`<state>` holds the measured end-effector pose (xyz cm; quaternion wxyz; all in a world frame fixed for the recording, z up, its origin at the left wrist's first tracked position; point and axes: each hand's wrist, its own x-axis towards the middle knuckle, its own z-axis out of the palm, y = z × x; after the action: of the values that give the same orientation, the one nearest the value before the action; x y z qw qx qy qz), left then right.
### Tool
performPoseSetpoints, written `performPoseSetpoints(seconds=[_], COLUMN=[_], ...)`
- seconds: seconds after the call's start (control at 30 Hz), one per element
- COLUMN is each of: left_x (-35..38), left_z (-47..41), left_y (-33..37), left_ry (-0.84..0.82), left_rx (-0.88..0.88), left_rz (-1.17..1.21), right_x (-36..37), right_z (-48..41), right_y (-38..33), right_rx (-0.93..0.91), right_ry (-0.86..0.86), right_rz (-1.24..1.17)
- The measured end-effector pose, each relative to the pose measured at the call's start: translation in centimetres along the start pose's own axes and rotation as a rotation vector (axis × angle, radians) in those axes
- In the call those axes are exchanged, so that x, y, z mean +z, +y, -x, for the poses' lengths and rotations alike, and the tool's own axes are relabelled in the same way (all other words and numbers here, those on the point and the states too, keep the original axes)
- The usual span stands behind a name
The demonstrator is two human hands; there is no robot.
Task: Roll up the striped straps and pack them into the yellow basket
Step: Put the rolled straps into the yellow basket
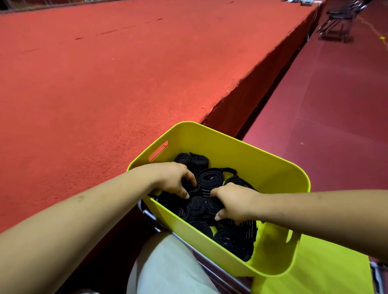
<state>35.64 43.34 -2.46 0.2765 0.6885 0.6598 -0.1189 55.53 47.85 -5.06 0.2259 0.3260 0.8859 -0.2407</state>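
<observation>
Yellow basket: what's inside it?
Black rolled straps fill the yellow basket, some showing pale stripes. The left hand and right hand each grip a roll. The basket's floor and any lower rolls are covered.

A shiny chrome-tube metal frame (150, 216), showing at 7 o'clock under the tub, carries the yellow-green plastic basket with slot handles (241, 144); how the basket sits on the tubes is hidden. At 5 o'clock, just beside the basket, a flat yellow-green sheet (315, 270) lies level with it. At 9 to 12 o'clock spreads a raised platform covered in bright red carpet (100, 84), with short dark slits near its far side and small white items (307, 2) at its far corner. At 3 o'clock the lower dark red carpeted floor (336, 109) bears dark metal-framed chairs (340, 23) and a small yellow object (382, 38) at 1 o'clock.
</observation>
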Motion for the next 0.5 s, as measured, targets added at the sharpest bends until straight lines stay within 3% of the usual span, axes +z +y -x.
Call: performPoseSetpoints(seconds=[0.1, 0.23, 0.33, 0.5], left_x=[0.0, -0.7, -2.5, -4.9], left_z=[-0.2, 0.7, 1.8, 4.5], left_y=[0.4, 0.8, 2.3, 8.8], left_ry=[-0.008, 0.063, 0.228, 0.515], left_rx=[-0.005, -0.035, -0.017, 0.120], left_rz=[-0.036, -0.022, 0.112, 0.352], right_x=[-0.4, -3.7, -6.6, -8.2], right_z=[0.1, 1.7, 4.8, 11.4], right_y=[-0.4, -0.4, 0.7, 4.7], right_rx=[0.030, 0.003, 0.003, 0.065], right_ry=[-0.045, 0.091, 0.245, 0.551], right_rz=[-0.038, -0.270, -0.602, -0.904])
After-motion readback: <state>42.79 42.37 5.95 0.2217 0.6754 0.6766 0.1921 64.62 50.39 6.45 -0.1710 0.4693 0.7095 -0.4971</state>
